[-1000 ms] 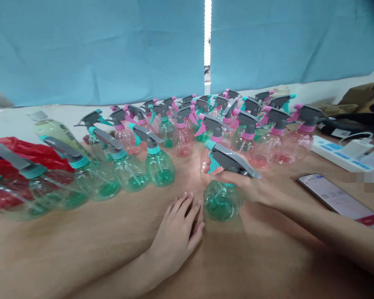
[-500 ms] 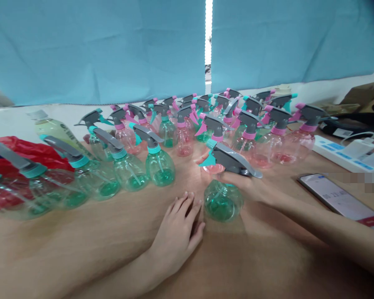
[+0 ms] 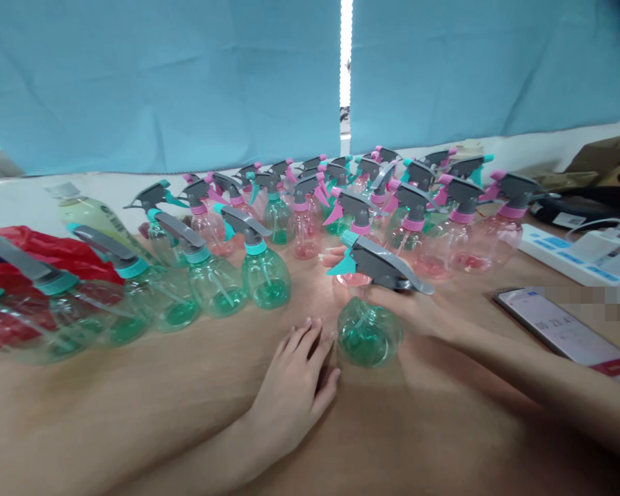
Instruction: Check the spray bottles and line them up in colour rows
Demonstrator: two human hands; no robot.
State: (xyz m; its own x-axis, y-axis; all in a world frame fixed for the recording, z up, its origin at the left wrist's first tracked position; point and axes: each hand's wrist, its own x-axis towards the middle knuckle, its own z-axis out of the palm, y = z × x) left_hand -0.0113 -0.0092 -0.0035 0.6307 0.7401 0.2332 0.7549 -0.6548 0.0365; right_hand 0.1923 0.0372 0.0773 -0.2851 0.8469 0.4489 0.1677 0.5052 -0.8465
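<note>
A green clear spray bottle [image 3: 369, 341] with a grey and teal trigger head [image 3: 379, 262] stands in front of me, its nozzle facing left. Around its neck, just under the head, is my right hand [image 3: 393, 301], which hides the collar; some of its fingertips poke out on the left, behind the teal trigger. My left hand [image 3: 300, 372] lies on the table left of this bottle, fingers loosely stretched and holding nothing. Its index fingertip is close to the bottle's side; whether they touch I cannot tell.
Green spray bottles [image 3: 266, 275] line the left side, beside a red plastic bag [image 3: 28, 238] and a yellowish bottle [image 3: 90, 213]. Many pink and green spray bottles [image 3: 304, 227] crowd the back. At right lie a phone [image 3: 558, 327] and a power strip [image 3: 552, 251].
The trigger head has shifted very slightly left, and the right fingertips behind it reach a little further left. My left hand stays where it was.
</note>
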